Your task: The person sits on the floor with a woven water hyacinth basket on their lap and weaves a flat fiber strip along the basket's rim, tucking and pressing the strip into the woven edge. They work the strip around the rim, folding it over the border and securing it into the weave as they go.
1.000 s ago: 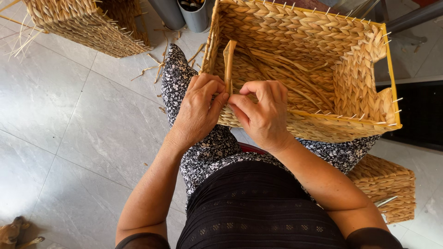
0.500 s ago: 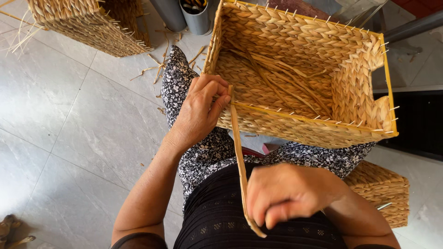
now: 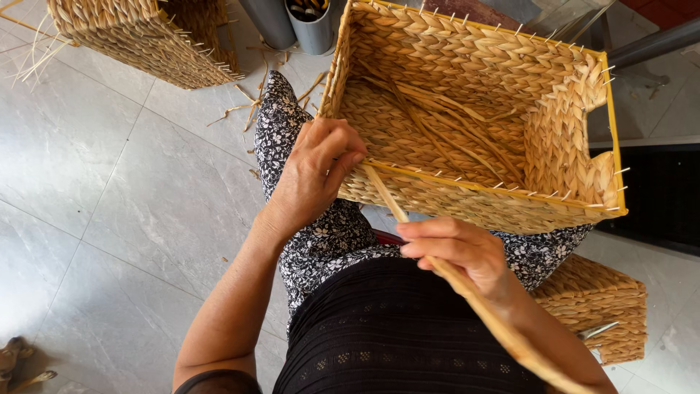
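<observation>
A large woven straw basket with a yellow wire rim rests on my lap, its opening facing up. My left hand presses on the basket's near left corner, fingers bent over the rim. My right hand is closed around a long flat straw strand. The strand runs taut from the rim beside my left hand, through my right fist, down past my right forearm. Loose straw strands lie inside the basket.
Another woven basket stands on the grey tile floor at the upper left, with straw scraps beside it. Two grey cylindrical containers stand at the top. A smaller woven basket sits under my right side.
My right hand left the basket rim and drew the straw strand out toward my body, then shifted back up nearer the basket. My left hand stayed at the corner.
</observation>
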Demonstrator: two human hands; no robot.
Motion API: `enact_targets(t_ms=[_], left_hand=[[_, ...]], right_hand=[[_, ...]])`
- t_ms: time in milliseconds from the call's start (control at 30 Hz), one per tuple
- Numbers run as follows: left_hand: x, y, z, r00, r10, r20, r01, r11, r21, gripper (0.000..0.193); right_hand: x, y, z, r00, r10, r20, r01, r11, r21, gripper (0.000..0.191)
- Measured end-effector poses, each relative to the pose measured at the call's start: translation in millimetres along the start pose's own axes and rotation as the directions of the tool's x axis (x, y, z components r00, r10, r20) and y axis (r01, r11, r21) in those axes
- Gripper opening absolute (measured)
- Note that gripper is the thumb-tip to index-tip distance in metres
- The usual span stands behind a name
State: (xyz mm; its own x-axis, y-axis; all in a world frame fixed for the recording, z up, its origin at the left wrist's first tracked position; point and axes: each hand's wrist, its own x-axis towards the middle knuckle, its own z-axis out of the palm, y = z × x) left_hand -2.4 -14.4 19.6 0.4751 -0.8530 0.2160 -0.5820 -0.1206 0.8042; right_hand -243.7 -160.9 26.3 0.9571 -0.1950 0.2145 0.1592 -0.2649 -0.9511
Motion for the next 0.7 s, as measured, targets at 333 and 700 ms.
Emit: enact_targets(t_ms=[333, 700], left_hand=[[-9.7, -4.5, 8.7, 0.981, 0.193, 0.014, -0.182, 0.897, 0.402, 0.017], [0.6, -8.6, 15.6, 0.998, 0.065, -0.027, -0.062, 0.995, 0.083, 0.012]], right_hand=[[-6.8, -11.4, 7.7, 0.987, -0.150, -0.060, 0.146, 0.987, -0.075, 0.016], [145.2, 3.5, -24.8, 0.960, -0.160, -0.231, 0.134, 0.983, -0.127, 0.021]])
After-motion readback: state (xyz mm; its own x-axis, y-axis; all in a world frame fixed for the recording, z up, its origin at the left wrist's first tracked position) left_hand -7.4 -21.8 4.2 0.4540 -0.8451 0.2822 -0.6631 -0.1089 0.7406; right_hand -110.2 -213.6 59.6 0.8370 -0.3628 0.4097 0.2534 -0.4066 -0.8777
